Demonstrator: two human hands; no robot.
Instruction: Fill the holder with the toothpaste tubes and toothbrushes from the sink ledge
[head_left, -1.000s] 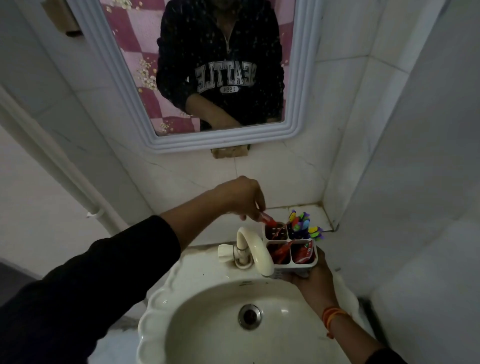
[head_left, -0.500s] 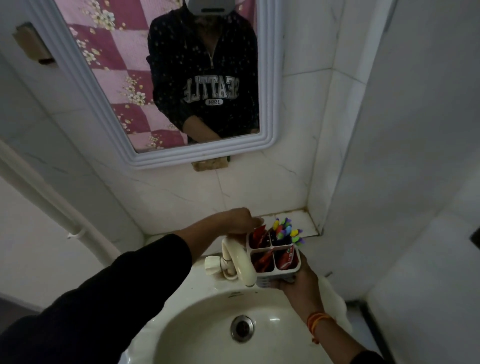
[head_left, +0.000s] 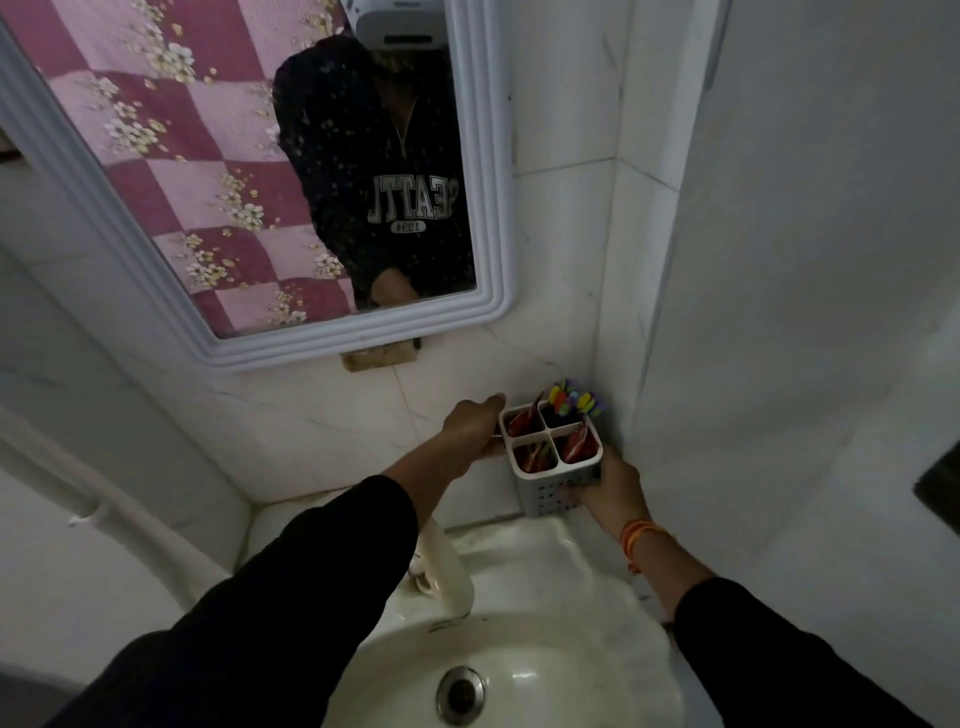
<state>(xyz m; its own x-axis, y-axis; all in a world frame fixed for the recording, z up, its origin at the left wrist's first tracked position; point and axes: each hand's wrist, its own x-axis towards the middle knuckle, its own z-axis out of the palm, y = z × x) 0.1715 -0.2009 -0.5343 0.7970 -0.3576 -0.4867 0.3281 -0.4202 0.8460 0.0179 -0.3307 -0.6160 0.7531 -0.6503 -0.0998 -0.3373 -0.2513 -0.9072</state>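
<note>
Now, holder between both hands, right hand gripping its base

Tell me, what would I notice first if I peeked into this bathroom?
Probably the white four-compartment holder near the wall corner, gripped by the left hand and right hand. Bright multicoloured toothbrushes poke out of its far right compartment, and red toothpaste tubes fill the other three. Above it, the white-framed mirror reflects a pink checkered floral cloth.
</note>
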